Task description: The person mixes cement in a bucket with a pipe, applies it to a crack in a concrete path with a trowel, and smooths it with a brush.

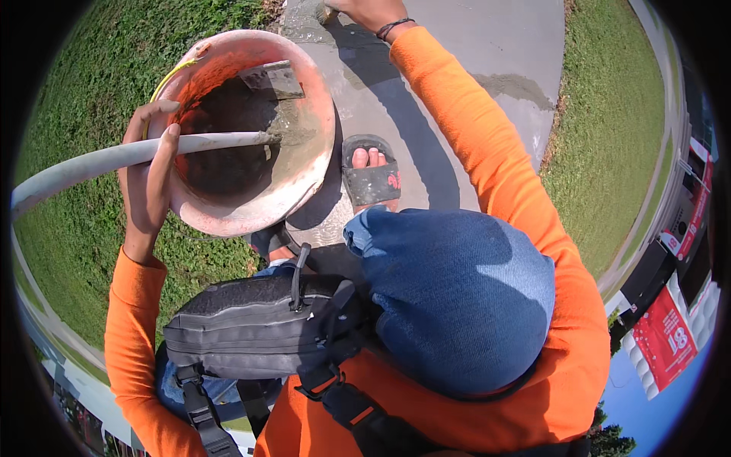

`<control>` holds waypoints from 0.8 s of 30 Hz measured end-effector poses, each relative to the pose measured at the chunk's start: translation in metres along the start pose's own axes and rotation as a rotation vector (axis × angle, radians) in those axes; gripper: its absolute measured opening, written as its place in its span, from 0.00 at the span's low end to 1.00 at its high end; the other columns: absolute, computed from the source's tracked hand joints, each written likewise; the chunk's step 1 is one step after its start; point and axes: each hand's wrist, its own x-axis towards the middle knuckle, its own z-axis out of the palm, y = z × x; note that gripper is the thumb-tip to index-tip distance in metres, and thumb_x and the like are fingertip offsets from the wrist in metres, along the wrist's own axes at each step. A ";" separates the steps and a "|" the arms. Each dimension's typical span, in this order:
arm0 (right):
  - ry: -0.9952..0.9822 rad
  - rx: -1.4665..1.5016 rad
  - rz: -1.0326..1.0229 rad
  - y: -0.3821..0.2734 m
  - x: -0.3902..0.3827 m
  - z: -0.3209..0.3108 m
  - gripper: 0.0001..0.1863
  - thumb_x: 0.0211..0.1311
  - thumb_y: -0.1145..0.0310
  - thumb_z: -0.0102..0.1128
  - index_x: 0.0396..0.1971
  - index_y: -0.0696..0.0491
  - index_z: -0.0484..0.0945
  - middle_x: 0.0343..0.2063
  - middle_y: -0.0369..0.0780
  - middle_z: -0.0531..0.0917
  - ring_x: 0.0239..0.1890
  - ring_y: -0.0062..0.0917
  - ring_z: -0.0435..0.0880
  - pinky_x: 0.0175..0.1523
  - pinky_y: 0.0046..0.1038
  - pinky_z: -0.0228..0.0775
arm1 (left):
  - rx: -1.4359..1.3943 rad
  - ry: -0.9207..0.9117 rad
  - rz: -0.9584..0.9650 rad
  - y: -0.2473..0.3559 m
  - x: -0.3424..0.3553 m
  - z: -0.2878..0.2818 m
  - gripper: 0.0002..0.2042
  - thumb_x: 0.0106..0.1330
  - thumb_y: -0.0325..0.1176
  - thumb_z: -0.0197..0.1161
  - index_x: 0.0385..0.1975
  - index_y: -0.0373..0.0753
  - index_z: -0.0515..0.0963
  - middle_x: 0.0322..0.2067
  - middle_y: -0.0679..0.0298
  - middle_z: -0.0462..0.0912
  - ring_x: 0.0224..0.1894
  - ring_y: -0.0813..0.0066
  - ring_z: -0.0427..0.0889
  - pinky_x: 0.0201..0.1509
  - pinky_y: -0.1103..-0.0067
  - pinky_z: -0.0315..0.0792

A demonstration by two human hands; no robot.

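- Plainly, a grey-white hose is held by the left hand at the near left rim of the bucket – the thumb is laid over the hose, the fingers are curled behind it, and the hand is partly closed.
- The bucket, reddish-pink and smeared with grey, is set where the grass meets the path, left of the sandal. Its open top is turned toward the camera.
- The hose is passed over the rim, and its tip is placed inside the bucket, beside wet grey cement spread along the inner wall.
- A flat grey piece is leaned inside the bucket near the far wall; what it is made of cannot be told. Dark shade is cast over much of the inside.
- The right hand is reached far forward over the path and is cut off by the upper edge. A small brush-like tool is seen at its fingers – how firmly it is gripped, or how far the hand is closed, cannot be told.
- A dark band is worn on the right wrist.
- The grey path is bordered by grass on both sides, and a darker wet patch is seen on it beyond the right forearm.
- A black sandal is worn on the foot beside the bucket.
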 end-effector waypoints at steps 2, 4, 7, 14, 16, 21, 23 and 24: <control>-0.015 -0.034 0.029 0.014 -0.011 -0.011 0.13 0.54 0.61 0.69 0.29 0.58 0.86 0.23 0.39 0.87 0.25 0.23 0.86 0.34 0.24 0.79 | -0.049 -0.005 -0.030 0.003 -0.001 -0.001 0.12 0.71 0.30 0.55 0.49 0.32 0.73 0.51 0.58 0.76 0.57 0.72 0.73 0.61 0.75 0.65; -0.005 -0.004 0.129 0.033 -0.027 -0.024 0.13 0.55 0.62 0.69 0.30 0.58 0.86 0.24 0.39 0.87 0.25 0.21 0.86 0.33 0.24 0.79 | -0.091 -0.001 -0.012 0.001 0.001 0.000 0.12 0.71 0.30 0.55 0.50 0.33 0.73 0.53 0.58 0.76 0.59 0.71 0.72 0.62 0.75 0.65; 0.083 0.330 0.390 0.052 -0.061 -0.025 0.12 0.54 0.64 0.68 0.32 0.58 0.86 0.25 0.39 0.87 0.26 0.21 0.87 0.34 0.24 0.79 | -0.092 -0.021 -0.014 -0.005 0.000 -0.005 0.12 0.71 0.30 0.54 0.51 0.33 0.72 0.55 0.56 0.75 0.62 0.68 0.71 0.64 0.73 0.64; 0.311 0.588 0.751 0.067 -0.147 -0.031 0.13 0.53 0.67 0.65 0.36 0.58 0.86 0.30 0.41 0.88 0.32 0.22 0.87 0.39 0.23 0.79 | -0.071 -0.028 0.016 -0.001 0.004 -0.002 0.13 0.71 0.31 0.54 0.51 0.32 0.72 0.55 0.54 0.76 0.59 0.69 0.73 0.63 0.73 0.66; 0.421 0.627 0.715 0.071 -0.164 -0.025 0.13 0.54 0.67 0.67 0.37 0.58 0.86 0.33 0.40 0.88 0.34 0.20 0.86 0.41 0.22 0.79 | -0.062 -0.025 0.000 0.000 0.004 -0.001 0.13 0.71 0.31 0.54 0.51 0.33 0.72 0.54 0.54 0.76 0.59 0.68 0.73 0.62 0.73 0.66; 0.529 0.884 0.716 0.060 -0.172 -0.002 0.12 0.58 0.70 0.68 0.41 0.59 0.84 0.35 0.37 0.85 0.34 0.18 0.83 0.40 0.23 0.80 | -0.027 -0.001 0.019 -0.004 0.004 -0.001 0.14 0.70 0.32 0.55 0.51 0.33 0.73 0.53 0.54 0.76 0.58 0.68 0.73 0.63 0.73 0.66; 0.480 0.857 0.751 0.061 -0.174 0.002 0.14 0.61 0.70 0.67 0.44 0.61 0.82 0.38 0.40 0.84 0.37 0.21 0.84 0.39 0.23 0.82 | -0.036 -0.013 0.021 -0.006 0.004 -0.002 0.14 0.70 0.33 0.55 0.52 0.33 0.72 0.54 0.55 0.76 0.60 0.68 0.72 0.64 0.72 0.65; 0.481 0.912 0.804 0.060 -0.177 -0.003 0.14 0.61 0.70 0.67 0.43 0.61 0.81 0.38 0.40 0.84 0.37 0.21 0.84 0.39 0.24 0.82 | -0.023 -0.018 0.024 -0.006 0.002 -0.004 0.14 0.70 0.33 0.55 0.52 0.33 0.72 0.54 0.54 0.75 0.61 0.67 0.71 0.64 0.72 0.64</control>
